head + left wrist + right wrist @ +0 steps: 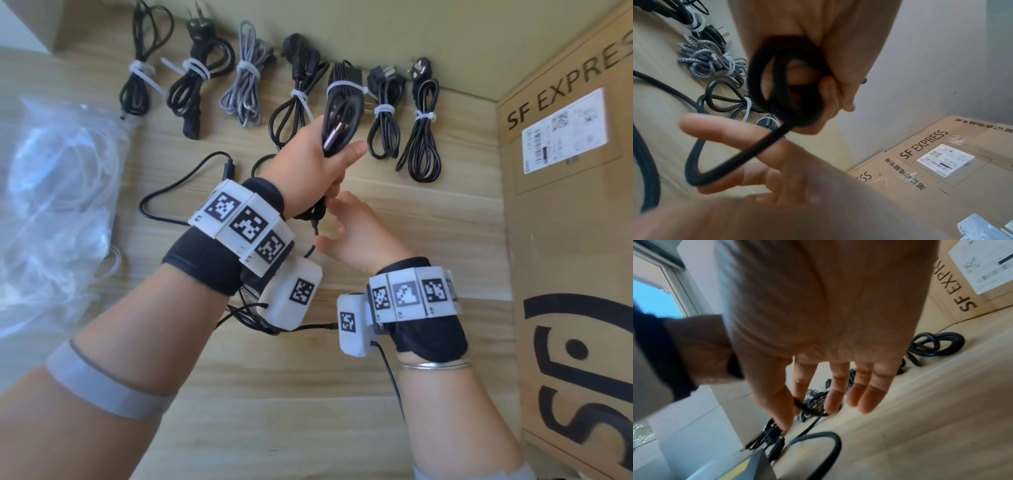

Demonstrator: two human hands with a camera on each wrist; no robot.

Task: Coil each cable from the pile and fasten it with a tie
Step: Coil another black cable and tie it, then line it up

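Note:
My left hand (339, 161) is raised over the wooden table (308, 411) and grips a small coil of black cable (342, 116), whose metal plug end points down beside the thumb. In the left wrist view the coil (785, 91) hangs from the closed fingers. Just below, my right hand (339, 219) holds the loose strand of the same cable (807, 408), which runs between the thumb and the nearly straight fingers (715, 128). The remaining cable (178, 181) trails in loops on the table to the left.
Several coiled cables fastened with white ties (246, 75) lie in a row along the far wall. A clear plastic bag (58, 192) sits at the left. A large cardboard box (565, 240) stands along the right side.

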